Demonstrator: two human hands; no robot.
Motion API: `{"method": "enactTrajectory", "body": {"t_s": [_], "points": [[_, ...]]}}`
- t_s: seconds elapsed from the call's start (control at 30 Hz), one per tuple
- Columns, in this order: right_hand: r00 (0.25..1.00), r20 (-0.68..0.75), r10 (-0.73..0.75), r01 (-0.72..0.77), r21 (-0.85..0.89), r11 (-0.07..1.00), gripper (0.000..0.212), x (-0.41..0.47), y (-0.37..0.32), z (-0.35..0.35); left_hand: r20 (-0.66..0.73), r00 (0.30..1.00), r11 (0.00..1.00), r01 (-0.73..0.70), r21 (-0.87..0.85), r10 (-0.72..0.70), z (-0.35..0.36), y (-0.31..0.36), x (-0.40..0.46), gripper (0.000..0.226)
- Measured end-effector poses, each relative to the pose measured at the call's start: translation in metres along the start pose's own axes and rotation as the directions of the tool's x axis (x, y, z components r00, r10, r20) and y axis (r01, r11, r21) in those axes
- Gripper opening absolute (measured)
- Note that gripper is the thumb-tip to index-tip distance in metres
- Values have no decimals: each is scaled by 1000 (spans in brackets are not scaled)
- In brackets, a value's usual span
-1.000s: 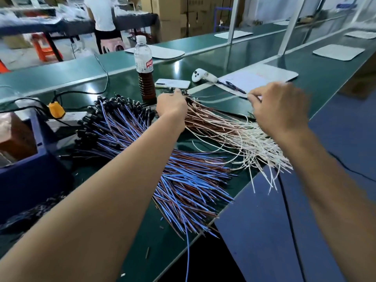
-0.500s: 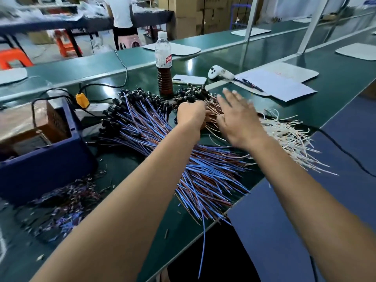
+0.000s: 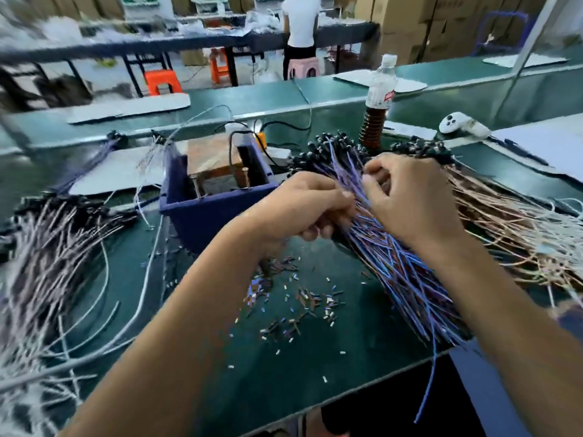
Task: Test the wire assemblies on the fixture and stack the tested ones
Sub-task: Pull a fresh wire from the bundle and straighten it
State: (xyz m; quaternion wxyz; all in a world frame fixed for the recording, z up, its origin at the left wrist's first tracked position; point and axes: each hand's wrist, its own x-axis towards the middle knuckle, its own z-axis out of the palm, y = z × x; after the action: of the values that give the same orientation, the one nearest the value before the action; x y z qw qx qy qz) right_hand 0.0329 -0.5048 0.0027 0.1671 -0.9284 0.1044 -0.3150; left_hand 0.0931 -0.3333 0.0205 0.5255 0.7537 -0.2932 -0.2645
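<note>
Both hands work in the blue wire pile right of the blue fixture box: left hand grips a bunch, right hand pinches strands. I judge they are separating one assembly; next it must go left to the fixture.

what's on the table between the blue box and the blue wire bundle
In the head view, the left hand lies between blue box and blue wire bundle.

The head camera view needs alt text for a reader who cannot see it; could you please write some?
Both hands, left hand and right hand, pinch wires from the blue and brown wire bundle on a green workbench. A blue fixture box stands just left, cut wire bits scattered below.
</note>
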Motion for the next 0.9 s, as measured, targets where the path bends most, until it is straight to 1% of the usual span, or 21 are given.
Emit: {"method": "enactTrajectory", "body": {"t_s": [0.03, 0.07, 0.1, 0.13, 0.17, 0.2, 0.23, 0.27, 0.3, 0.33, 0.4, 0.43, 0.5, 0.57, 0.67, 0.7, 0.77, 0.8, 0.83, 0.9], "points": [[998, 41, -55, 53, 60, 997, 17, -7, -24, 6, 47, 998, 988, 43, 149, -50, -20, -6, -18, 27], [989, 101, -107, 96, 102, 990, 19, -15, -42, 11, 109, 986, 948, 88, 305, -126, -35, -10, -33, 27], [968, 182, -171, 145, 147, 978, 21, -22, -62, 21, 147, 962, 880, 141, 454, -230, -54, -15, -50, 27], [935, 267, -235, 188, 190, 964, 22, -30, -82, 32, 154, 925, 795, 202, 571, -346, -70, -20, -67, 27], [890, 351, -292, 220, 231, 948, 23, -37, -102, 45, 119, 882, 709, 280, 647, -456, -88, -26, -84, 27], [842, 423, -335, 241, 260, 935, 24, -44, -121, 57, 55, 841, 631, 359, 687, -539, -103, -32, -98, 25], [799, 475, -370, 258, 285, 923, 26, -50, -136, 69, -21, 811, 565, 425, 707, -584, -116, -38, -108, 23], [760, 506, -407, 276, 316, 908, 28, -56, -154, 82, -106, 797, 511, 477, 715, -595, -130, -45, -120, 22], [731, 523, -439, 287, 347, 893, 29, -60, -170, 94, -193, 796, 460, 508, 729, -574, -143, -52, -128, 21], [711, 537, -455, 285, 371, 884, 28, -64, -185, 106, -286, 805, 404, 527, 748, -519, -156, -59, -134, 22], [706, 554, -440, 244, 394, 886, 26, -66, -211, 126, -466, 811, 306, 571, 762, -355, -179, -73, -140, 20], [714, 561, -418, 202, 407, 891, 25, -66, -225, 136, -544, 790, 289, 611, 737, -282, -189, -79, -141, 15], [714, 605, -351, 60, 447, 892, 22, -63, -249, 153, -650, 739, 277, 671, 688, -176, -202, -88, -139, 7], [696, 648, -309, -42, 466, 884, 22, -59, -270, 167, -680, 723, 248, 686, 684, -125, -212, -95, -131, 16], [694, 667, -270, -54, 423, 904, 20, -50, -292, 187, -682, 718, 205, 695, 689, -139, -223, -104, -118, 37], [689, 678, -256, -35, 384, 923, 19, -47, -296, 193, -687, 711, 199, 702, 684, -148, -226, -108, -113, 40], [655, 713, -250, 23, 312, 950, 12, -42, -301, 203, -700, 696, 159, 718, 677, -159, -228, -115, -106, 40], [643, 729, -235, 21, 290, 957, 11, -41, -302, 206, -709, 684, 132, 729, 671, -172, -228, -119, -102, 41], [644, 734, -214, -15, 292, 956, 14, -39, -302, 210, -720, 668, 107, 742, 661, -188, -227, -121, -99, 43], [667, 725, -171, -100, 314, 944, 22, -39, -301, 216, -728, 658, 84, 750, 656, -195, -227, -126, -94, 44]]}}
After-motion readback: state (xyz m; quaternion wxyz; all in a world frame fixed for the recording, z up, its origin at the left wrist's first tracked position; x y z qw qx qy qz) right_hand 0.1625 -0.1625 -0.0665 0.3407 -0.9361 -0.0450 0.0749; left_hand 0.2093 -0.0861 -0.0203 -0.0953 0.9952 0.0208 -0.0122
